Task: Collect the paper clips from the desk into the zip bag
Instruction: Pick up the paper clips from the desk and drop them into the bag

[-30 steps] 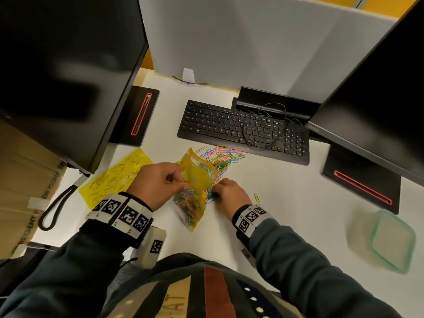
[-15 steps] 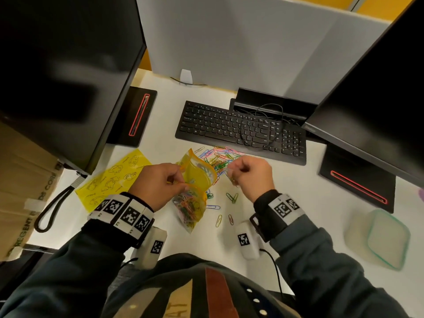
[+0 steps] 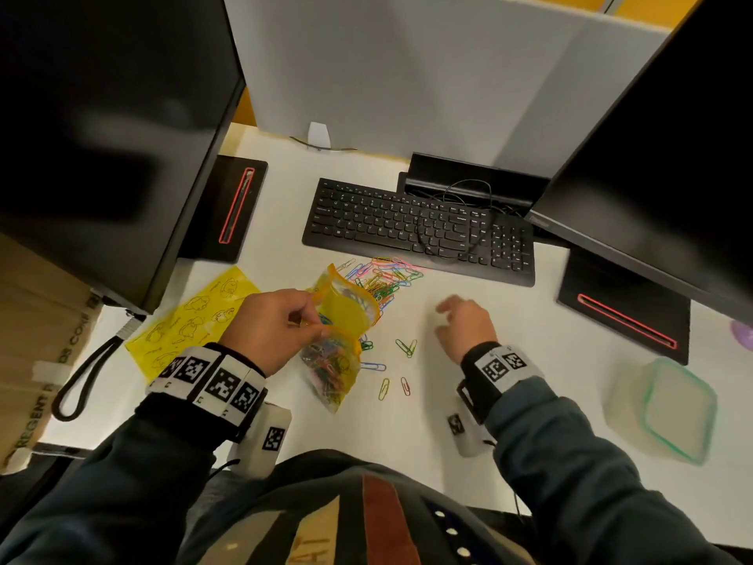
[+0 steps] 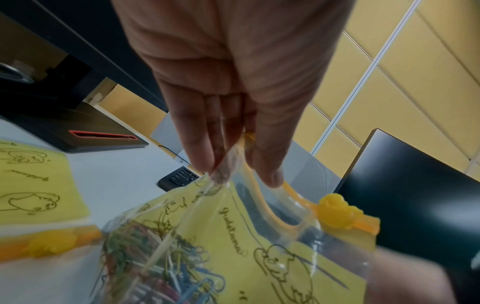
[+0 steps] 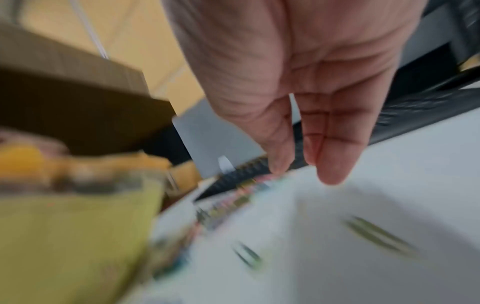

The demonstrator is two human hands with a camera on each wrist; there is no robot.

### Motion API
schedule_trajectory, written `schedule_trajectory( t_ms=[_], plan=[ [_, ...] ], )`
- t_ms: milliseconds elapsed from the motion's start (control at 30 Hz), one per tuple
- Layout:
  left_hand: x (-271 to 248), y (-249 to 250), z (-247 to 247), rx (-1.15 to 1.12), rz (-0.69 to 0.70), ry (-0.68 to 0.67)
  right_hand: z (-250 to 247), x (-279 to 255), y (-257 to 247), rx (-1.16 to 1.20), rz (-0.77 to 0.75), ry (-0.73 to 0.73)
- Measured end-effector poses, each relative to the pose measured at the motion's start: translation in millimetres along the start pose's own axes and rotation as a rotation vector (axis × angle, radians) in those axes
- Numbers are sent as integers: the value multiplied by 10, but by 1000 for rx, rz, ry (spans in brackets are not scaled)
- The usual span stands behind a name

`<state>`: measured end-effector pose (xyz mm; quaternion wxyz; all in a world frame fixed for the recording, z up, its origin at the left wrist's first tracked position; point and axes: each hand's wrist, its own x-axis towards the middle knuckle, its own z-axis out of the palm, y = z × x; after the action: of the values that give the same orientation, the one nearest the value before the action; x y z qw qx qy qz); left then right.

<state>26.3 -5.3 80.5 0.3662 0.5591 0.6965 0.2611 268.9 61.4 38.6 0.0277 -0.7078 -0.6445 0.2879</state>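
My left hand (image 3: 281, 328) pinches the rim of a yellow zip bag (image 3: 338, 332) and holds its mouth open above the desk. In the left wrist view the left hand (image 4: 233, 164) grips the clear edge of the zip bag (image 4: 233, 236), with coloured clips heaped inside. A pile of coloured paper clips (image 3: 383, 277) lies just behind the bag, in front of the keyboard. A few loose clips (image 3: 405, 347) lie on the desk between my hands. My right hand (image 3: 460, 320) hovers over the desk to the right of the bag, fingers loose and holding nothing; the right wrist view shows this right hand (image 5: 306, 164) blurred.
A black keyboard (image 3: 415, 226) with a cable sits behind the pile. Monitors stand at left (image 3: 102, 136) and right (image 3: 660, 157). A yellow printed sheet (image 3: 195, 320) lies at the left. A lidded plastic box (image 3: 664, 409) stands near the right edge.
My right hand has moved from the bag's mouth out to the right and opened its fingers. The left hand and the bag have stayed put.
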Motion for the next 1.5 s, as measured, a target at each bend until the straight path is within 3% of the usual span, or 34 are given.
schedule_trajectory(
  t_ms=[100,400,467,567,633,767,867,967,1033,1100,1400,1500],
  plan=[
    [-16,9,-13,21,-12,14,165,-53,241,-91,64,-61],
    [-36,9,-24,33,-15,35,433,-70,-150,24,-174,-88],
    [-46,-28,-42,26,-22,54,416,-104,-191,-46,-280,-106],
    [-54,-73,-72,1,-50,71,502,-192,-214,-287,-572,-276],
    [-53,-93,-86,-17,-63,74,556,-233,-187,-431,-657,-383],
    [-46,-107,-90,-26,-77,73,485,-310,-8,-536,-655,-414],
    [-40,-117,-90,-17,-74,75,431,-350,198,-415,-636,-396],
    [-33,-124,-85,-7,-69,76,357,-386,308,-203,-420,-246],
    [-27,-128,-76,-6,-66,77,325,-413,295,-183,-233,-225],
    [-19,-118,-59,-13,-66,70,365,-416,214,-200,-157,-234],
    [-9,-90,-39,0,-74,73,571,-201,-210,-82,-292,-134],
    [-28,-114,-67,-23,-82,86,546,-237,-177,-82,-289,-227]
  ],
)
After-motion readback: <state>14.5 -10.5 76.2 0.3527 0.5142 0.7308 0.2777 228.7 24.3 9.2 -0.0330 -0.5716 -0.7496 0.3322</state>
